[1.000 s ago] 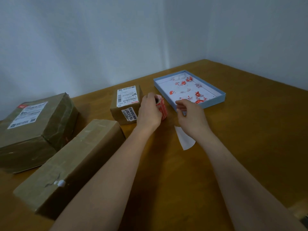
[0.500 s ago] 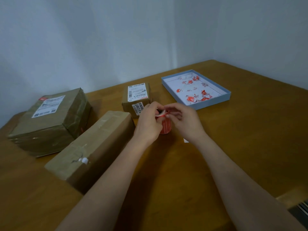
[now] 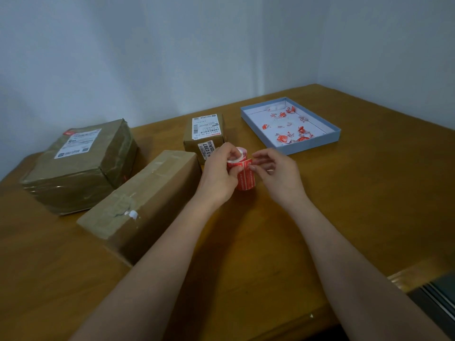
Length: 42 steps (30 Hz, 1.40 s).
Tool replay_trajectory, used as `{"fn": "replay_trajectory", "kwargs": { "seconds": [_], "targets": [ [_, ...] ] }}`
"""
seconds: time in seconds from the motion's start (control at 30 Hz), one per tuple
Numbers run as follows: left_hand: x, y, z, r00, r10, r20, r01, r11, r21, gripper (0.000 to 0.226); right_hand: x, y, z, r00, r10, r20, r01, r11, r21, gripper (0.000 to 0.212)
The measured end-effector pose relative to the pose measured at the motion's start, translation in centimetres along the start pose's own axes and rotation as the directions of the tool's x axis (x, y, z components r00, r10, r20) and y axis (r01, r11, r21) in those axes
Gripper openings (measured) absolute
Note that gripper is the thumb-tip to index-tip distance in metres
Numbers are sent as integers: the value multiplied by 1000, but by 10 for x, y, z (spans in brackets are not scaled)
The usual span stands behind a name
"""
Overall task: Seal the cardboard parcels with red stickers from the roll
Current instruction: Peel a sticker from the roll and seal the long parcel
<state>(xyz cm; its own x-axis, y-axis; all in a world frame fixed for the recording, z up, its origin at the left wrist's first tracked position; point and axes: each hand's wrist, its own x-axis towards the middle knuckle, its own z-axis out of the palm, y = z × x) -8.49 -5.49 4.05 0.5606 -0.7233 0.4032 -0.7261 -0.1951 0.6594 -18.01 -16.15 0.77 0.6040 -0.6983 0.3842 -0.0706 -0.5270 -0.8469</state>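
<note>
The roll of red stickers stands on end on the wooden table, near the middle, just in front of the small labelled parcel. The left hand wraps round the roll's left side, thumb pressed across its front and a fingertip hooked over the top rim by the white core, so it is clamped on the roll. The right hand comes in from the other side with thumb and forefinger pinched together at the roll's outer edge, apparently on the free end or corner of a sticker, though the contact is too small to make out with certainty. The step in hand looks like peeling one sticker loose while the roll is steadied. The next move would call for a clean lift of that corner away from the backing without the sticker folding on itself, then carrying it to a seam. The long taped parcel lies just to the left of the hands, the nearest candidate, with a torn patch of tape showing on its top. Further left sits the large wrapped parcel bearing a shipping label. Beyond the right hand, a shallow blue tray holds crumpled red and white sticker scraps.
</note>
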Motion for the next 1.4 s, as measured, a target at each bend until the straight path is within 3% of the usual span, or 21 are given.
{"fn": "replay_trajectory", "kwargs": {
  "seconds": [0.17,0.3,0.4,0.57,0.67,0.8,0.9,1.0,1.1,1.23,1.3,1.4],
  "targets": [
    [0,-4,5,997,-80,-23,81,996,33,26,-1,2,1,998,19,53,-17,999,-46,38],
    [3,2,4,970,-240,-50,221,944,-244,17,0,-3,-3,976,129,173,-150,982,116,46],
    [5,4,4,915,-402,18,366,813,-453,15,1,-7,-6,918,241,314,-338,890,306,42],
    [8,5,3,851,-517,95,459,643,-614,19,1,-9,-9,807,329,491,-549,723,419,43],
    [7,2,5,859,-503,94,443,640,-627,23,1,-11,-12,752,372,544,-638,617,461,45],
    [2,-3,12,852,-519,77,437,622,-650,42,3,-11,-15,735,443,513,-678,505,534,48],
    [-6,-6,21,825,-531,194,523,588,-617,47,4,-10,-14,754,451,479,-655,460,599,53],
    [-12,-5,26,809,-468,356,570,478,-668,37,3,-12,-8,777,432,458,-629,499,596,57],
    [-13,-9,26,804,-430,411,569,357,-740,35,1,-12,-2,812,409,417,-584,577,571,54],
    [-15,-14,28,792,-412,450,579,272,-769,39,1,-9,3,857,383,345,-513,700,497,51],
    [-16,-17,30,788,-429,441,568,233,-789,39,0,-6,5,893,347,286,-441,800,407,49],
    [-15,-18,32,788,-445,425,550,200,-811,39,-1,-4,4,962,227,155,-249,959,139,51]
  ]
}}
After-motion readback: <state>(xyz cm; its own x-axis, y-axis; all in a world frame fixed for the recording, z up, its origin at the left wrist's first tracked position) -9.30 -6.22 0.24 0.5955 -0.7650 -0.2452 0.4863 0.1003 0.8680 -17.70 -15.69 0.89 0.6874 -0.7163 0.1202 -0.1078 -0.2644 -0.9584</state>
